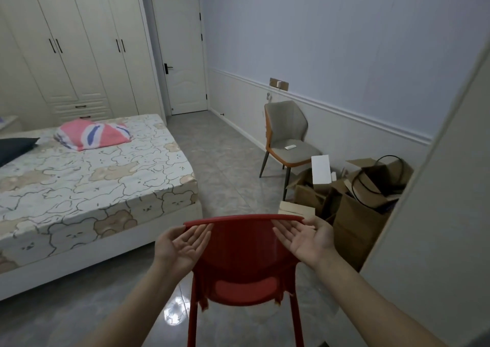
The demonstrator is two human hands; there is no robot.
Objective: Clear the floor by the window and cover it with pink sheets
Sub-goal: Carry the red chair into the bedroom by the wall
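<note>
Grey tiled floor (222,161) between bed and wall, with a red chair standing in the way.

Both hands are at the top rail of the red chair (242,256), palms up and fingers straight: the left hand (183,246) just under the left end of the rail, the right hand (302,238) under the right end. Neither hand closes around it, so I judge the person is about to lift the chair, or has just set it down; I cannot tell which. One hand at each end would keep the chair level when carried. The bed (87,177) is on the left. By the right wall stand a grey chair (287,137) and open boxes (344,187), perhaps put there to free the floor. No window and no pink sheets can be seen with certainty.
</note>
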